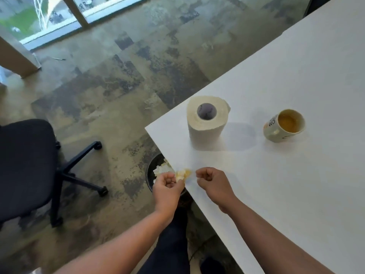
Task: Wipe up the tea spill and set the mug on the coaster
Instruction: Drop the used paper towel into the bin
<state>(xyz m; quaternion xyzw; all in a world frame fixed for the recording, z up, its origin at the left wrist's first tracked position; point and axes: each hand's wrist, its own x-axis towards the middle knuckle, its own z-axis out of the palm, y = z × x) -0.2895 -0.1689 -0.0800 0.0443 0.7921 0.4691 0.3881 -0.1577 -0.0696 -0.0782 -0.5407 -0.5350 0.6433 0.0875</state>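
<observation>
1. My left hand [167, 186] and forearm are bare; no sleeve reaches the visible arm.
2. My right hand [212, 181] and forearm are likewise bare.
3. No rings, watch or bands are seen on either wrist.
4. I wear dark trousers [171, 240] and a dark shoe [212, 265].

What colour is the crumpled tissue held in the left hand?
White, stained yellow-orange, in the head view: crumpled tissue, left hand.

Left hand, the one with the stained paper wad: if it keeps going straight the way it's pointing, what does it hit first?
The left hand grips the wad at the table corner, pointing up-frame. Ahead lies the bin with crumpled paper below the edge; depth is unclear, so it could brush the table corner first.
</observation>
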